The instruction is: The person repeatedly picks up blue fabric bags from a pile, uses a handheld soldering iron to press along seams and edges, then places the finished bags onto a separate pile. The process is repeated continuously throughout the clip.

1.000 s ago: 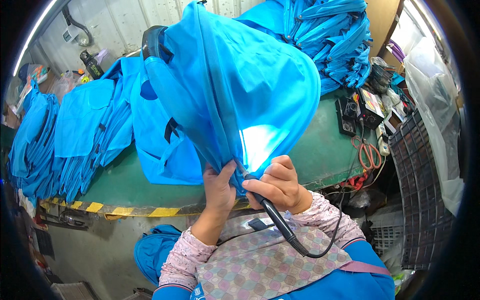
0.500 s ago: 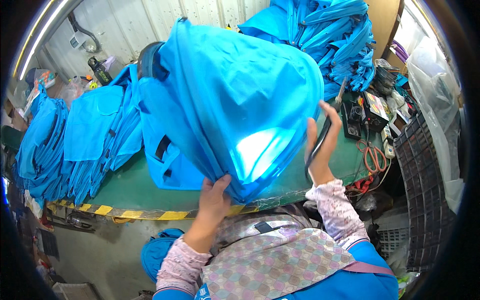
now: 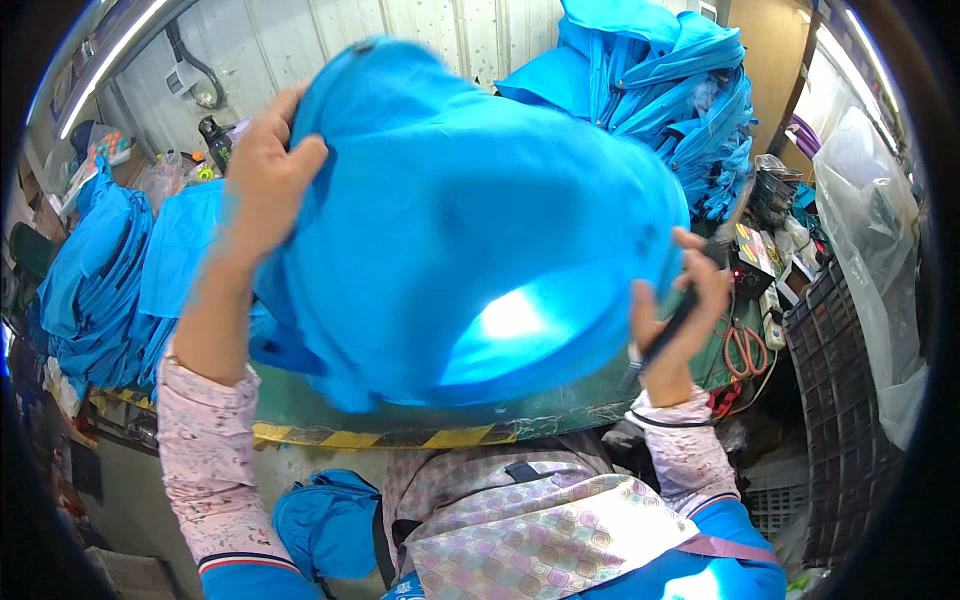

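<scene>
A large blue fabric bag (image 3: 490,230), blurred by motion, is held up over the table with light shining on its lower part. My left hand (image 3: 268,185) grips its upper left edge, thumb on the near face and the other fingers partly hidden. At the bag's right edge, my right hand (image 3: 688,315) is closed around a black-handled soldering iron (image 3: 673,328), whose tip is too blurred to make out. The right fingertips are close to the cloth; whether they touch it I cannot tell.
Piles of blue bags lie at left (image 3: 95,280) and back right (image 3: 670,100) on the green table (image 3: 570,415). Right of my hand are orange-handled scissors (image 3: 743,350) and a control box (image 3: 752,255). A black plastic grid (image 3: 845,400) stands far right. Another blue bundle (image 3: 330,525) sits below the table edge.
My left hand has moved from the bag's lower edge to its upper left edge. The bag has turned and shifted slightly right; my right hand has moved slightly right with the iron.
</scene>
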The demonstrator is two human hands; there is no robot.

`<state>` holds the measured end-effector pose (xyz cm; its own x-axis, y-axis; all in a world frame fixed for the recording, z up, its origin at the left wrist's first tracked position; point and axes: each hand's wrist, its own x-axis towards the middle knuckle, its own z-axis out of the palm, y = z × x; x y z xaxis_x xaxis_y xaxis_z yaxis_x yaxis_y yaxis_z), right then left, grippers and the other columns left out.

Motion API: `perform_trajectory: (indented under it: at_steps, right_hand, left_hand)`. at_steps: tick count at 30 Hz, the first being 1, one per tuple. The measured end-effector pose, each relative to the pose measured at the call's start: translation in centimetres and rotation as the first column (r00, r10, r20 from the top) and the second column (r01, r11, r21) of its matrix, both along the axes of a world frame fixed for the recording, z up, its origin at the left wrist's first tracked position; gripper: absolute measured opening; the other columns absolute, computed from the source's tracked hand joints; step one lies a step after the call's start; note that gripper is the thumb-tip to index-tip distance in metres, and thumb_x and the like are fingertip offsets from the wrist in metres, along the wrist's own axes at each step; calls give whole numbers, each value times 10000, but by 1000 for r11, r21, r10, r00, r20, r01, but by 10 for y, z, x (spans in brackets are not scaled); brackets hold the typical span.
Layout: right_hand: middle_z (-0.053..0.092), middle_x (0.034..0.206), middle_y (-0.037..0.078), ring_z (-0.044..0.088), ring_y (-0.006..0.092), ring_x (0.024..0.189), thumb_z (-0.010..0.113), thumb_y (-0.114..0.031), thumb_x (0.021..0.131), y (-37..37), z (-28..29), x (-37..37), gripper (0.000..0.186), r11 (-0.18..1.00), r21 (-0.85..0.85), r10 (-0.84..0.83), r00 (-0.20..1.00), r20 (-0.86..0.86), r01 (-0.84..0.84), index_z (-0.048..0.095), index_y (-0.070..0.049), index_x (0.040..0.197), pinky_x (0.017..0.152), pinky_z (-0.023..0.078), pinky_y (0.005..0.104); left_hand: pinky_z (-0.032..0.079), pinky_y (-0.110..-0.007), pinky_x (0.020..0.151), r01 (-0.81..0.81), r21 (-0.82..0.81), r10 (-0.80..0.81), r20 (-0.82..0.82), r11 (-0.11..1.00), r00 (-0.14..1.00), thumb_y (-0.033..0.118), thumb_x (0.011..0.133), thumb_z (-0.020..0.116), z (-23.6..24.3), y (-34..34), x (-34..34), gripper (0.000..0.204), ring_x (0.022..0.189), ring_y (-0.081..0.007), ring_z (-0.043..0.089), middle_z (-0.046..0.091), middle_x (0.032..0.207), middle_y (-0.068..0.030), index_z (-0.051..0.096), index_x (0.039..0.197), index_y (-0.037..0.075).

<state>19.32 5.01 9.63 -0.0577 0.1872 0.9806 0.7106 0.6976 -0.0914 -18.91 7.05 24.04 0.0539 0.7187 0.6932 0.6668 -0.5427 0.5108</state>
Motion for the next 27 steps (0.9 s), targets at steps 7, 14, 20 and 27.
perform_trajectory:
  at_steps: [7,14,20,27]
  right_hand:
    - [500,1397,266,500,380,1283,841,-94,757,37,62,-11,681,920,282,259,963,79,-271,430,-132,1299,1069,381,471]
    - [604,1159,236,613,252,885,669,87,841,31,30,-89,451,846,234,496,868,-15,-479,486,-39,1234,756,515,348]
    - [600,1153,217,576,305,1013,643,-2,908,21,-16,-123,399,885,68,456,828,-327,-461,431,-32,1245,898,454,392]
    - [672,1011,168,619,262,917,619,-30,932,-2,-34,-78,353,970,20,242,968,-65,-241,470,-41,1252,793,464,401]
  left_hand:
    - [474,-307,933,77,55,-64,-215,995,975,188,915,643,78,-21,-63,406,1031,-157,614,648,1149,-77,589,1301,75]
    - [485,-345,951,158,-552,-205,-25,819,978,253,932,676,5,-102,35,404,1087,-212,631,659,1161,-123,588,1249,19]
    - [508,-341,854,299,-569,-192,241,766,951,397,881,744,-209,-118,97,522,1036,-202,638,666,1108,-154,609,1167,-18]
    - [497,-320,850,618,-41,35,999,785,21,107,847,780,-231,-64,146,514,1019,-167,611,633,1121,-50,526,1287,29]
